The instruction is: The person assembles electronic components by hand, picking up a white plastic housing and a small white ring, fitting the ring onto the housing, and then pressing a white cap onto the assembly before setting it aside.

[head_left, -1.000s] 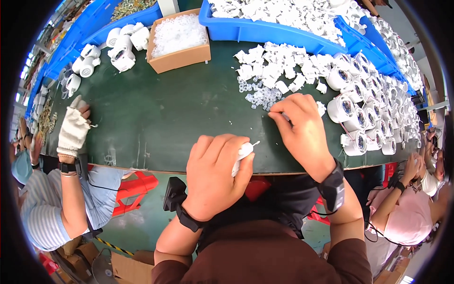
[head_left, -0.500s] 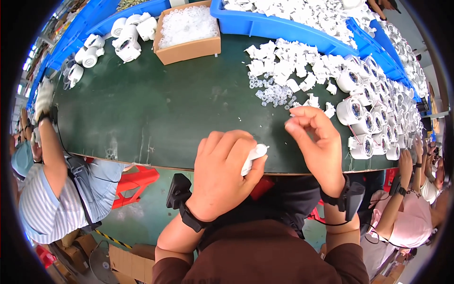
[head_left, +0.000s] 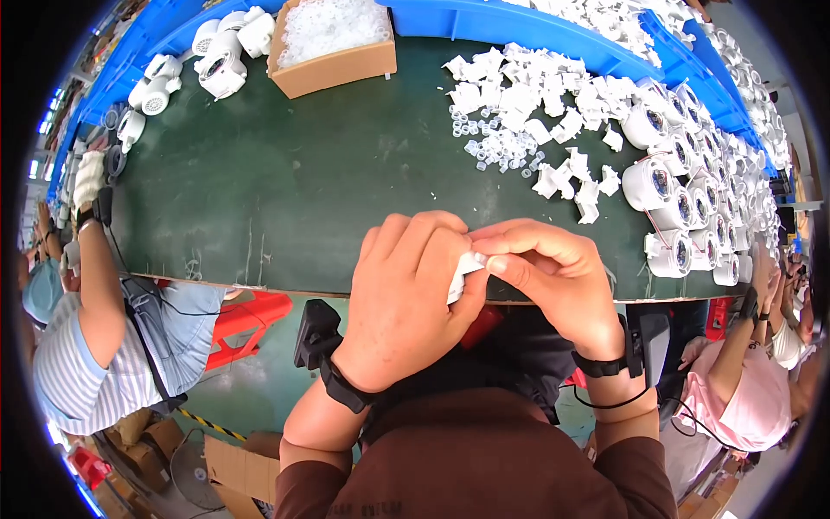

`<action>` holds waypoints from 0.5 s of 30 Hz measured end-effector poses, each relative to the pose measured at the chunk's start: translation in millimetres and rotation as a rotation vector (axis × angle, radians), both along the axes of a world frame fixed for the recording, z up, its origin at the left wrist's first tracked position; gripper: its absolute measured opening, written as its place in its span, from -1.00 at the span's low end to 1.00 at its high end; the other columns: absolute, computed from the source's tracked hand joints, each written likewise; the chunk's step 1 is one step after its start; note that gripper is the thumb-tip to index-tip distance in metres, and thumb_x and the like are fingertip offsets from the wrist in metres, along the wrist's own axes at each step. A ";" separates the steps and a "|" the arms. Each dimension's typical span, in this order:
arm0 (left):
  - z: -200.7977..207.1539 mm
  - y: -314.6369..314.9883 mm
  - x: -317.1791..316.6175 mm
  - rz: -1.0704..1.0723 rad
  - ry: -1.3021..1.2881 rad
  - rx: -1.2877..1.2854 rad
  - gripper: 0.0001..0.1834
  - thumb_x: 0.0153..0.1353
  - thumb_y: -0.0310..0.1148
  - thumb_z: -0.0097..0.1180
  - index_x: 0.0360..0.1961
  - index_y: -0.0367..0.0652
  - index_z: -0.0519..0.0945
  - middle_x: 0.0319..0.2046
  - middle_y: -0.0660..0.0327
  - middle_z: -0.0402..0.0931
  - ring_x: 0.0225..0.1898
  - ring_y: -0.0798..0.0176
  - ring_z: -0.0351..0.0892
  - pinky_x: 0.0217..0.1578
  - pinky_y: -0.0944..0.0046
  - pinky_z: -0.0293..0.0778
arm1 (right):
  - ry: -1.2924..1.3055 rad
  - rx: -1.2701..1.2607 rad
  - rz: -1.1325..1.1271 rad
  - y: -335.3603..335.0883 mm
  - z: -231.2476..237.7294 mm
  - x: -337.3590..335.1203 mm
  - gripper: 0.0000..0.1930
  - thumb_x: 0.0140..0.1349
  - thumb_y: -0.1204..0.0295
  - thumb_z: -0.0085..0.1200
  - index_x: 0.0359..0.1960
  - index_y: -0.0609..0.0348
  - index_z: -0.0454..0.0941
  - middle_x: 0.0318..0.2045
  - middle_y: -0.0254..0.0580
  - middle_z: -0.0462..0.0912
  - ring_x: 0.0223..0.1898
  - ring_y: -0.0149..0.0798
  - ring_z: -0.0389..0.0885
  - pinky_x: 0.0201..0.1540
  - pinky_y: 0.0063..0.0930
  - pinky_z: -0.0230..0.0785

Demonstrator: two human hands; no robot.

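Observation:
My left hand [head_left: 399,303] is wrapped round a small white plastic part [head_left: 463,270], most of which its fingers hide. Against the part's tip, my right hand [head_left: 558,275] pinches with thumb and forefinger, the two hands touching. Whatever lies between those right fingertips is too small or too covered to make out. Beyond my right hand lies a loose pile of white plastic pieces [head_left: 581,177], and small clear plastic rings [head_left: 501,149] are heaped just left of it.
A cardboard box [head_left: 333,76] of clear rings stands at the back. Blue bins [head_left: 519,28] line the far edge. White round camera-like units [head_left: 670,190] crowd the right; more units [head_left: 223,71] sit far left. Co-workers [head_left: 95,346] flank both sides of the green table [head_left: 285,173].
My right hand has moved left and its fingers have closed at the tip of the white plastic part. The left hand keeps hold of it. The view has shifted slightly.

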State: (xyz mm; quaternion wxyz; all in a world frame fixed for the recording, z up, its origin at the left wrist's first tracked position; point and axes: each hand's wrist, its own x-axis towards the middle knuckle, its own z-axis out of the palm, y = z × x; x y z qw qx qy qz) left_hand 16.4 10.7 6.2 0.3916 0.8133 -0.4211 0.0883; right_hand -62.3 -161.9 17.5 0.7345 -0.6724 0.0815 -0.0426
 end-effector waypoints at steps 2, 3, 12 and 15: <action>-0.4 0.1 0.4 -0.011 0.003 -0.009 -0.66 -0.02 -0.50 0.38 -0.21 -0.14 0.53 -0.16 0.14 0.60 -0.21 -0.01 0.55 -0.16 0.06 0.43 | 0.093 0.183 0.014 -0.9 0.4 2.7 -0.83 0.32 0.70 0.19 -0.09 0.32 0.70 -0.15 -0.20 0.67 -0.05 -0.37 0.64 0.08 -0.47 0.49; -0.3 -0.6 0.1 -0.019 0.002 -0.010 -0.65 -0.02 -0.50 0.39 -0.20 -0.14 0.52 -0.16 0.13 0.59 -0.20 -0.01 0.55 -0.15 0.06 0.43 | 0.126 0.201 0.028 -2.4 0.5 4.3 -0.84 0.33 0.69 0.19 -0.09 0.31 0.68 -0.15 -0.21 0.68 -0.06 -0.38 0.64 0.07 -0.47 0.49; -9.0 -2.3 -3.7 0.027 -0.023 -0.102 -0.57 -0.06 -0.53 0.41 -0.16 -0.10 0.50 -0.17 0.14 0.58 -0.18 0.00 0.56 -0.15 0.08 0.44 | 0.132 0.293 -0.015 8.7 5.4 6.5 -0.84 0.39 0.60 0.16 -0.03 0.30 0.64 -0.11 -0.22 0.70 -0.07 -0.44 0.64 0.02 -0.54 0.51; -13.8 0.0 -4.5 0.049 -0.052 -0.141 -0.56 -0.06 -0.55 0.42 -0.15 -0.08 0.51 -0.17 0.14 0.58 -0.18 0.02 0.57 -0.16 0.09 0.44 | 0.152 0.319 -0.041 10.7 3.2 3.4 -0.84 0.41 0.58 0.14 -0.03 0.30 0.65 -0.12 -0.22 0.70 -0.03 -0.43 0.62 0.08 -0.49 0.48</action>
